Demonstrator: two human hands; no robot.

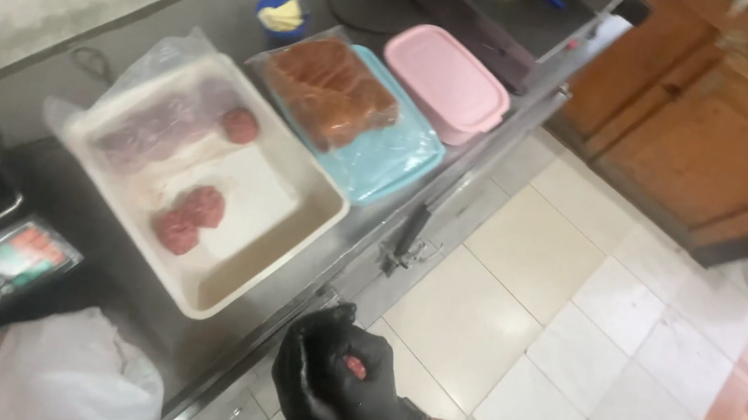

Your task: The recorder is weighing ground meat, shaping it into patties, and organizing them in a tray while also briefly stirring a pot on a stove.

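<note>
Both hands in black gloves, cupped together low in front of the counter edge. Right hand (367, 392) wraps over left hand (306, 397), pressing a small lump of raw minced meat (354, 367) between the palms, only a red spot showing, so it looks like it is being rolled into a ball. White tray (292, 227) sits just ahead on the steel counter (131, 312), within easy reach, holding three finished meatballs (205, 206) and a plastic-wrapped meat mass (155, 123). Behind it a bagged brown loaf (331, 90) lies on a blue container lid (392, 158); pink lidded box (448, 81) beside it. Scale (11, 260) at left.
</note>
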